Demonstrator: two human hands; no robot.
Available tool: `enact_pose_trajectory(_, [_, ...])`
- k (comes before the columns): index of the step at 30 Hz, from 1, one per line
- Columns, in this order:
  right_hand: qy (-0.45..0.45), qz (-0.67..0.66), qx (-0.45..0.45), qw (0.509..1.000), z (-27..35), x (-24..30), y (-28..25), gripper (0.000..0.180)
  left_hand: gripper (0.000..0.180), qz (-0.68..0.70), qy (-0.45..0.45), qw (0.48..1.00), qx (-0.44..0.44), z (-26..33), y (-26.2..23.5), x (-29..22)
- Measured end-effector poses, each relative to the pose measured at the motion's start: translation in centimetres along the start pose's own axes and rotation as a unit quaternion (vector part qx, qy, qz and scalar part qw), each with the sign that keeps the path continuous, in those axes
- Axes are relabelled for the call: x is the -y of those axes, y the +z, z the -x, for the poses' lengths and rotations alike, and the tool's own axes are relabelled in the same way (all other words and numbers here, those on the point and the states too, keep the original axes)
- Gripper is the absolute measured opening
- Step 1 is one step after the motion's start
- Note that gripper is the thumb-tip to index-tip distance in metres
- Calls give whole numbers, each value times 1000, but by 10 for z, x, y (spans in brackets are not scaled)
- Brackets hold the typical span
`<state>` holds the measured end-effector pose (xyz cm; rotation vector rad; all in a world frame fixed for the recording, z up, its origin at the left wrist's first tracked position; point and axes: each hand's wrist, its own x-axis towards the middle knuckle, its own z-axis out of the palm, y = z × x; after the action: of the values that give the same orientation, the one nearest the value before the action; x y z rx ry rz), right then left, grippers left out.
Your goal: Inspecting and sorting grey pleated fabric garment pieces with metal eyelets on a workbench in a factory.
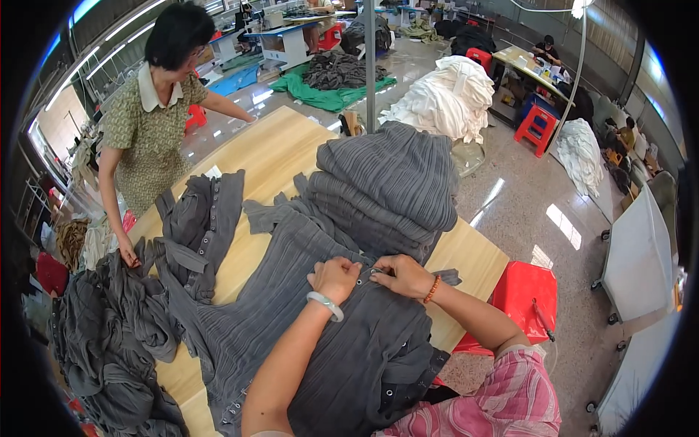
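Note:
A dark grey pleated garment (291,262) lies spread over the wooden table in front of me. Both of my hands meet at its button band, near some ring-shaped snaps. My left hand (336,279) has its fingers curled closed on the band's edge. My right hand (403,277) pinches the same band just to the right, thumb against fingers. Behind my hands rises a stack of folded grey garments (389,182). Another grey garment with a row of snaps (204,226) lies at the left.
A co-worker (156,109) stands at the table's left, one hand on a heap of grey garments (109,342). The wooden table (284,135) shows between the garments. A red stool (524,298) stands right of it. White cloth (448,98) is piled beyond; a metal pole (370,65) rises behind the stack.

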<state>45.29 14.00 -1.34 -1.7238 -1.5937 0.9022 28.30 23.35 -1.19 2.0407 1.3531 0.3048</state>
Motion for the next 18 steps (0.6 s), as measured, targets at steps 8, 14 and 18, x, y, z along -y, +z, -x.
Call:
enact_pose_trajectory(8, [39, 56, -81, 994, 1, 4, 18, 23, 15, -103, -10, 994, 39, -25, 20, -6])
enact_pose_trajectory(14, [49, 46, -97, 993, 2, 6, 16, 21, 11, -16, -18, 996, 81, -34, 19, 0])
enact_pose_trajectory(18, [45, 17, -110, 993, -1, 9, 19, 20, 13, 87, -32, 993, 68, -41, 22, 19])
